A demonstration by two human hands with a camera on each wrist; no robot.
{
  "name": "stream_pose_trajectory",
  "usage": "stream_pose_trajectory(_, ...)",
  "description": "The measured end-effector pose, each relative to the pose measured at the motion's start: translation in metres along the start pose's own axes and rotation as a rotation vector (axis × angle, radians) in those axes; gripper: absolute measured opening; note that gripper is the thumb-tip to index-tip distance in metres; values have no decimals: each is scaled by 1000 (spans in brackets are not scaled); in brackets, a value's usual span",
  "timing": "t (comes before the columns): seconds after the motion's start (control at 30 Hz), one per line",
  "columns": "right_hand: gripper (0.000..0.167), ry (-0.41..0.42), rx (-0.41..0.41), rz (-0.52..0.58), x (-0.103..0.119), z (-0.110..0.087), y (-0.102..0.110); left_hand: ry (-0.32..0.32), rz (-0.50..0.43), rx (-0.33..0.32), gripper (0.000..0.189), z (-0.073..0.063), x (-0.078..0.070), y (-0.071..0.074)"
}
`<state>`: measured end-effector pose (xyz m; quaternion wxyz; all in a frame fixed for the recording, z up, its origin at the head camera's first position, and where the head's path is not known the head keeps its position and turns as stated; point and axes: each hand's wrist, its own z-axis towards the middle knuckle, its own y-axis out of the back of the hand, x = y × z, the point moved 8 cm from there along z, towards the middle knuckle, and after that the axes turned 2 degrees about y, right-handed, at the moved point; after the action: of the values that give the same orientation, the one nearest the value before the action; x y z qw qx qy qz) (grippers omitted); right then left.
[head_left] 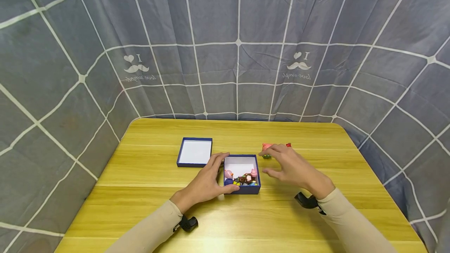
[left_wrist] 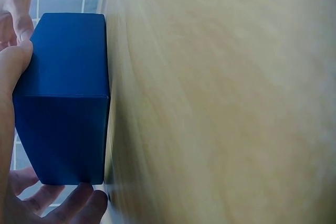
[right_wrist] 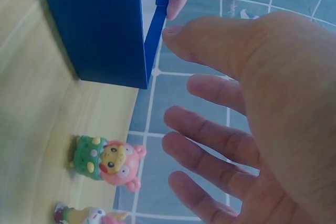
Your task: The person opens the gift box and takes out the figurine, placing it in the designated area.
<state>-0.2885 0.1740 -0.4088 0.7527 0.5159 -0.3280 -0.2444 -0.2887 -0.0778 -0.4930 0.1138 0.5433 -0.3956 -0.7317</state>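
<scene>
A dark blue box (head_left: 242,190) with a white inside stands on the table, holding several small toy figures (head_left: 246,179) heaped at its near side. My left hand (head_left: 207,180) grips it from the left, thumb at the near wall and fingers at the far corner. In the left wrist view the box (left_wrist: 68,77) sits between thumb and fingers. To the right of the box, my right hand (head_left: 291,167) hovers with fingers spread and nothing in them. Beyond it stands a figurine (right_wrist: 107,161) with a pink hood and green body, partly hidden by that hand in the head view.
A shallow blue-rimmed lid (head_left: 195,152), white inside, lies left of and behind the box. A second figurine (right_wrist: 86,215) shows at the bottom of the right wrist view. The wooden table (head_left: 147,155) ends at a grey checked curtain (head_left: 218,65).
</scene>
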Motion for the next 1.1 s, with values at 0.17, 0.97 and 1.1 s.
stream_pose_trajectory(0.17,48,12,12,-5,6,2,-2,-1,-5,1,115,0,0,0)
stream_pose_trajectory(0.97,36,88,77,-26,33,20,-18,-9,6,0,115,1,2,1)
stream_pose_trajectory(1.1,34,130,72,-28,38,24,-21,-12,5,1,115,1,2,1)
